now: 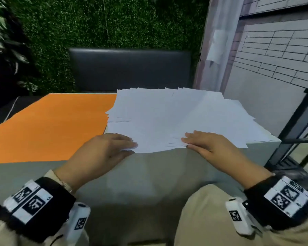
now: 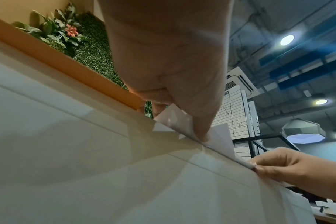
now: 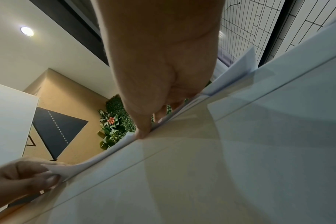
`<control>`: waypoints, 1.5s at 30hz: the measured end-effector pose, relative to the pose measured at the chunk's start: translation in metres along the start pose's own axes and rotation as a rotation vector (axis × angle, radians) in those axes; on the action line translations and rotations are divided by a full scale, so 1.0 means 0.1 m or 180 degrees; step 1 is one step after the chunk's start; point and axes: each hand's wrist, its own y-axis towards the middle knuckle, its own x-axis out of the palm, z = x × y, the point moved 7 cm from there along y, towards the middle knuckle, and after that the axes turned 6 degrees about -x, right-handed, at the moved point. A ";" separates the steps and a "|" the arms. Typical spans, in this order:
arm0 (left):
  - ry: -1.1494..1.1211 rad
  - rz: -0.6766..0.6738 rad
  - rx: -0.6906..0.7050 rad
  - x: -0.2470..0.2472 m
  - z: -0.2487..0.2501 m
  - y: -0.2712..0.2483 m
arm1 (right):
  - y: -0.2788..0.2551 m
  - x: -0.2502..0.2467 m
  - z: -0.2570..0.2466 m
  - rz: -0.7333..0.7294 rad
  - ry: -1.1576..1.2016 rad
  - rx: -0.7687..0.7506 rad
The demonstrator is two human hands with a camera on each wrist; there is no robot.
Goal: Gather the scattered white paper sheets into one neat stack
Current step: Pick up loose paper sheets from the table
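A loose, fanned pile of white paper sheets (image 1: 176,118) lies on the right half of the table, with corners sticking out at different angles. My left hand (image 1: 132,148) pinches the pile's near left corner, fingers on top and thumb beneath. My right hand (image 1: 187,143) pinches the near edge further right in the same way. The left wrist view shows the left hand (image 2: 184,106) pinching sheet edges (image 2: 220,136) at the table's front edge. In the right wrist view the right hand (image 3: 148,121) grips the paper edge (image 3: 238,71), and the left hand (image 3: 23,177) holds a lifted corner.
An orange mat (image 1: 52,126) covers the left part of the pale grey table (image 1: 149,174). A dark padded bench back (image 1: 130,68) stands behind the table, before a green hedge wall. A black metal frame (image 1: 295,121) rises at the right beside a tiled wall.
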 end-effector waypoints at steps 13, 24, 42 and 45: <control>-0.0108 0.0199 0.0074 -0.17 0.08 0.00 | 0.03 0.04 -0.05 -0.0468 -0.0398 0.0226; -0.1162 0.0327 -0.0225 -0.09 0.10 0.05 | 0.09 0.02 -0.18 -0.0511 -0.0184 -0.0131; -0.2212 -0.0571 -0.1121 0.28 0.55 -0.16 | 0.02 -0.11 -0.14 0.0171 -0.0036 0.0076; -0.2792 -0.0801 -0.1467 0.45 0.57 -0.22 | -0.01 -0.15 -0.16 0.0523 -0.0251 -0.0005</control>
